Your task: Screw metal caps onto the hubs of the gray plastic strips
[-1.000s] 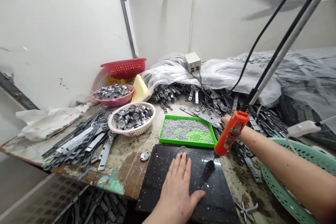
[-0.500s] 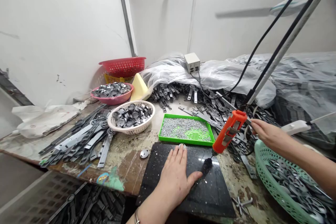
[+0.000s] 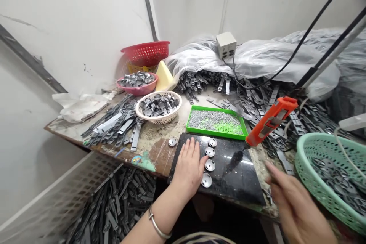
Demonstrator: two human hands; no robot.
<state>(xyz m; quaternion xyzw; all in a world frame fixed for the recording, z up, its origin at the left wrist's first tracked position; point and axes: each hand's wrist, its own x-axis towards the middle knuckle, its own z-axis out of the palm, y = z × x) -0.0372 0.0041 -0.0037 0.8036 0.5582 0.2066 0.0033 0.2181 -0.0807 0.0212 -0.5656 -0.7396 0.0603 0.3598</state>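
My left hand [image 3: 188, 166] lies flat on a black speckled slab [image 3: 228, 190], fingers stretched out. Just right of its thumb, several round silver metal discs [image 3: 210, 165] with holes form a column. One more disc [image 3: 172, 142] is on the table left of the slab. My right hand [image 3: 294, 202] is smeared by motion near the slab's right edge, and I cannot make out anything in its fingers. An orange electric screwdriver [image 3: 270, 122] leans over the slab's right side, its tip pointing down, with neither hand on it.
A green tray [image 3: 216, 135] of tiny metal parts sits behind the slab. A cream basket [image 3: 158, 119] and a pink basket [image 3: 137, 90] hold round caps. Flat metal arms [image 3: 114, 126] lie in piles. At right stands a mint basket [image 3: 305, 160] of metal parts.
My right hand has come down and nearer to me, away from beside the screwdriver. The left hand has shifted left on the slab, and the disc column now shows. The view has tilted downward.
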